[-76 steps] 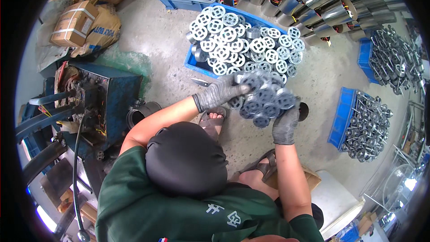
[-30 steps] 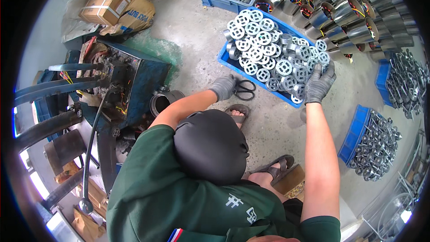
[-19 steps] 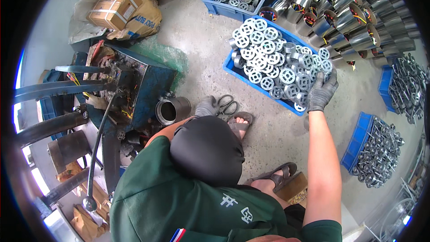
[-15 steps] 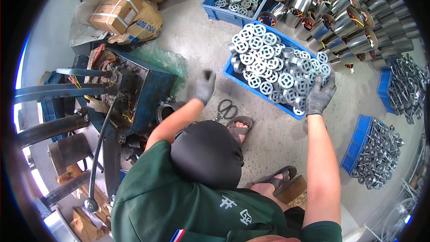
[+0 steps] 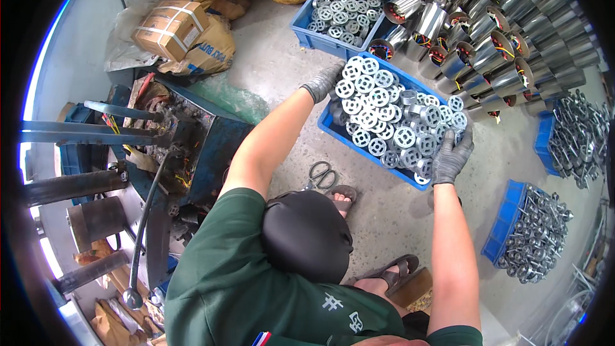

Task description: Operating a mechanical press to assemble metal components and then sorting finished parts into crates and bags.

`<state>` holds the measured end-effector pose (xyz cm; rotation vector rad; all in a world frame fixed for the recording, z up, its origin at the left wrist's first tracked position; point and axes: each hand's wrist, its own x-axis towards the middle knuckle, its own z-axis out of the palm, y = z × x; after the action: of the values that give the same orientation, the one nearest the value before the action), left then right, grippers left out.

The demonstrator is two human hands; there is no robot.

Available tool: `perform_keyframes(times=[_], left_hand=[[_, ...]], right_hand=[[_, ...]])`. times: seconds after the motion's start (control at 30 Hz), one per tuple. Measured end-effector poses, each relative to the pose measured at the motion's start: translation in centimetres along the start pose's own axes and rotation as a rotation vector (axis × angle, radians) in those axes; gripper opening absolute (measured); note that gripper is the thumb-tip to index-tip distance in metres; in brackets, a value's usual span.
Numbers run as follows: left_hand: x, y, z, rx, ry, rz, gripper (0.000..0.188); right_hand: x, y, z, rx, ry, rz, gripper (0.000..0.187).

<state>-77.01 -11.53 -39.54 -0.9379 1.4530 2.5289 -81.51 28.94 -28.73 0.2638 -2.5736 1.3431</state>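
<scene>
At opposite ends of a blue crate (image 5: 349, 140), on grey concrete in front of the person, both gloved hands. Inside the crate, heaped above the rim, round metal discs (image 5: 379, 97) with cut-out openings, mostly face up, some on edge toward the right.

At the far left end, left hand (image 5: 323, 82), knuckles uppermost, fingers bent toward the end wall and partly lost to view; impossible to tell whether hooked round the rim or merely resting there. At the near right end, right hand (image 5: 450, 161), thumb held apart from the fingers, pressed close to the rim and the outermost discs; no disc seen lifted, closeness of hold uncertain.

Step in hand, as judged: bracing or taking hold of the loaded crate from both sides. For any next move of the crate, called for: firm purchase under both rims, even effort left and right, and level carriage, given loose discs piled high near the edges.

Close by, apart from the crate: scissors (image 5: 312, 184) on the floor beside the foot; beyond, second blue crate (image 5: 320, 41) of similar discs and rows of shiny steel cylinders (image 5: 426, 27).
</scene>
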Motion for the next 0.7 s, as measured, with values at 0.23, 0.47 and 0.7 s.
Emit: perform_keyframes(times=[0.23, 0.47, 0.7], left_hand=[[-0.1, 0.7, -0.2, -0.262, -0.109, -0.168, 0.056], [1.0, -0.7, -0.3, -0.302, -0.165, -0.131, 0.034], [-6.7, -0.6, 1.6, -0.119, -0.108, -0.001, 0.034]], right_hand=[[0.0, 0.9, 0.5, 0.089, 0.023, 0.052, 0.060], [0.0, 1.0, 0.4, 0.091, 0.000, 0.037, 0.059], [1.8, 1.0, 0.0, 0.161, -0.096, -0.074, 0.056]])
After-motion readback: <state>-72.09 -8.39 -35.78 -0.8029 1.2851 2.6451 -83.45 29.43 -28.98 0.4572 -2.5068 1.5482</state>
